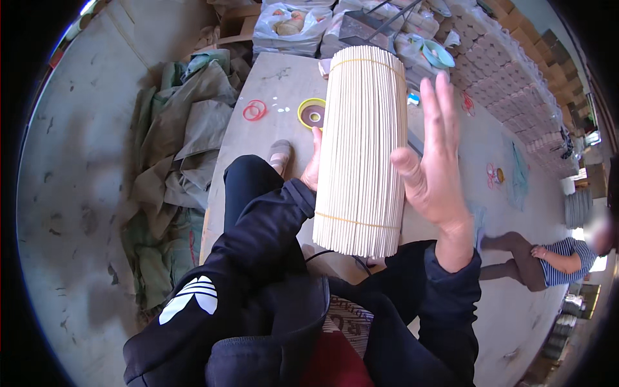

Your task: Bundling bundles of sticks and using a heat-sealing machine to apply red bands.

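Observation:
A thick upright bundle of thin pale sticks (pixel 362 151) stands in front of me, with one yellow rubber band round its top and another near its bottom. My left hand (pixel 313 164) grips the bundle's left side; its thumb shows and the other fingers are hidden behind the sticks. To the right, my right hand (pixel 435 161) is raised with fingers stretched up and thumb apart, holding nothing. Its thumb comes close to the bundle's right side, and I cannot tell whether they touch.
Beyond the bundle, a yellow-rimmed round dish (pixel 313 113) and red rings (pixel 255 110) lie on the floor. Crumpled grey-green cloth (pixel 206 122) is heaped at left. Wrapped stacks (pixel 496 77) line the far right. Another person (pixel 548 261) sits at right.

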Demonstrator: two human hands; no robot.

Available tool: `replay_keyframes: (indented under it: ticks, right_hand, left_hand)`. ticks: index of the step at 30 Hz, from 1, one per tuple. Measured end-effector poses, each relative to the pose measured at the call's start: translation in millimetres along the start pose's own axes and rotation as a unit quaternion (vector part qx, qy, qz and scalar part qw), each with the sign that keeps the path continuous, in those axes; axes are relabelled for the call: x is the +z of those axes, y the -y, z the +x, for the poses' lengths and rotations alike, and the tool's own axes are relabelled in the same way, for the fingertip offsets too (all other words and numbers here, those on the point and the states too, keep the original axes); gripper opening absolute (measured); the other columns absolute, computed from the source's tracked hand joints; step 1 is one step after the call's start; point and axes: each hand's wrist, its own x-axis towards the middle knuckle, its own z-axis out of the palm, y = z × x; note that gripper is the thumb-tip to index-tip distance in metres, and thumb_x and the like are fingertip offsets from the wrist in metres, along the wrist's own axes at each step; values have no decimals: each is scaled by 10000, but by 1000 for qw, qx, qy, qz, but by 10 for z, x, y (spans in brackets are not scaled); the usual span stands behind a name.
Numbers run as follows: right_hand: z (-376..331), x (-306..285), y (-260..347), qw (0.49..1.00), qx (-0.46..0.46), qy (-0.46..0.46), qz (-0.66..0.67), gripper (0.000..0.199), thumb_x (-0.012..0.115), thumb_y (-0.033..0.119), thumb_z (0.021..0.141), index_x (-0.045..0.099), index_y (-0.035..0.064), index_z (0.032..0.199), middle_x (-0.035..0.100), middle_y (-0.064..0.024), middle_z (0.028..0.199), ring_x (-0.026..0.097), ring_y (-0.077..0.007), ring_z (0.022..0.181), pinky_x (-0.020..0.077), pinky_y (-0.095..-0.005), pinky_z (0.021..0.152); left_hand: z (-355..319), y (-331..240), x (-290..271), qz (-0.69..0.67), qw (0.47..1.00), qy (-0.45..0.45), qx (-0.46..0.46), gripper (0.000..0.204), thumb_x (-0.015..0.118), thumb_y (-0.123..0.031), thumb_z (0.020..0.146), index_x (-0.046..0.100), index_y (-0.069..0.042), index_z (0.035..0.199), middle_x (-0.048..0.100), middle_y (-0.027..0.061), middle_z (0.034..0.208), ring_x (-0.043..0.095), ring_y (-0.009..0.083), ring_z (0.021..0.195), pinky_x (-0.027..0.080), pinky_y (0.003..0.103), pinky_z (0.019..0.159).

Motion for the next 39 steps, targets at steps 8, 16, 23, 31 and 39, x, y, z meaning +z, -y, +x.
replay_keyframes:
  ticks: [8,16,23,31,39]
  right_hand:
    - [-25,392,-18,994,-18,66,-90,1006,377,756,773,255,-17,1404,209,-216,1471,136,-327,1392,71,-462,1126]
    - [12,439,151,982,-39,118,-141,1024,387,776,744,292,-7,1398,231,-190,1472,134,-298,1396,88,-428,1133]
    - [-151,481,48,982,-17,100,-156,1033,343,793,734,290,8,1402,228,-169,1478,134,-285,1398,77,-429,1137]
    - [-399,540,-284,999,3,34,-19,908,479,647,816,272,-22,1394,234,-215,1463,182,-318,1382,139,-426,1121]
    - [-1169,941,-1205,670,432,-97,596,754,384,609,900,367,-1,1344,466,-137,1313,463,-221,1191,367,-329,999]
  left_hand:
    - [-1,118,8,-29,999,34,-5,873,205,-730,820,157,-134,1457,263,130,1468,310,291,1332,297,445,1083]
    - [14,132,-16,-36,998,51,-19,871,182,-726,825,127,-133,1461,237,139,1477,300,304,1335,294,451,1084]
    - [35,204,16,2,1000,4,28,901,189,-746,809,129,-128,1461,248,143,1473,315,310,1327,300,454,1083]
    - [38,235,-122,11,999,-25,-40,924,223,-762,795,195,-107,1447,311,145,1443,366,299,1297,342,448,1054]
    - [165,388,-263,-18,984,-53,-167,949,291,-781,770,294,-83,1414,408,108,1385,442,263,1225,380,410,1018]
